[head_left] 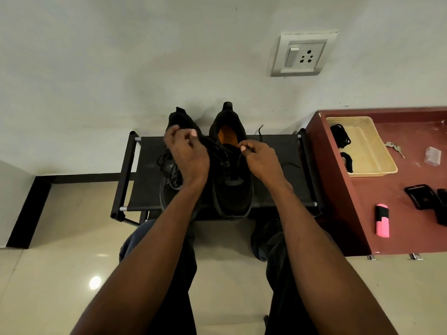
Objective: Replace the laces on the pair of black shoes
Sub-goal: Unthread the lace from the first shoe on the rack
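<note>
The pair of black shoes [232,170] stands at frame centre on a low rack [285,151], long axes running up the frame. The right hand [260,158] pinches a lace end [260,131] just right of the right shoe's eyelets; the left hand [187,151], fingers curled, holds laces over the left shoe

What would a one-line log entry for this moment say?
step: lacing right shoe | left hand: pinching lace | right hand: pinching lace end | shoes: on rack | spare laces: in tray
</note>
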A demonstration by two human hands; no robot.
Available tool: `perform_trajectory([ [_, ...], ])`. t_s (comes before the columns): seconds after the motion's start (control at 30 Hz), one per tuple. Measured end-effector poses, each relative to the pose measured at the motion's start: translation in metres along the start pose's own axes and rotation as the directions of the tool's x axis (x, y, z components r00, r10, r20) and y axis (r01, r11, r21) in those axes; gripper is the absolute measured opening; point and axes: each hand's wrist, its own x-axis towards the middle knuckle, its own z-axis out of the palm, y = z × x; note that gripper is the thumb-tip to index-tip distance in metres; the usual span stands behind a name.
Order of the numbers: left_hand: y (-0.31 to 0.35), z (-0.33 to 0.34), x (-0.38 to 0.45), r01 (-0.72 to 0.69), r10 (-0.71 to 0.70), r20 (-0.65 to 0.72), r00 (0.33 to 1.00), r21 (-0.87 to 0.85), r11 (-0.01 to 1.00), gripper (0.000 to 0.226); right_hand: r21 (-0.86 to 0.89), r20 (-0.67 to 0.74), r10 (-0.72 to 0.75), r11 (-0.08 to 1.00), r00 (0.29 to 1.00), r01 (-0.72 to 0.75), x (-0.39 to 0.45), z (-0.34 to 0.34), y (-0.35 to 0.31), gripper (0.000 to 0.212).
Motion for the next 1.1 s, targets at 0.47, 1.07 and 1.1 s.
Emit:
perform_trajectory([
  [0.47, -0.026, 0.016, -0.019, -0.555, 0.281, 0.61, 0.741, 0.321, 0.767, 0.017, -0.059, -0.019, 0.002, 0.998, 1.0, -0.003, -0.001, 0.005, -0.004, 0.026],
  [1.07, -0.009, 0.0, 0.004, -0.394, 0.356, 0.185, 0.916, 0.246, 0.886, 0.04, -0.062, -0.022, -0.006, 0.998, 1.0, 0.004, -0.003, 0.004, -0.004, 0.028],
  [1.1, -0.01, 0.006, -0.005, -0.501, 0.413, 0.317, 0.854, 0.288, 0.816, 0.035, -0.069, -0.024, -0.005, 0.998, 1.0, 0.004, -0.003, 0.005, -0.004, 0.029],
])
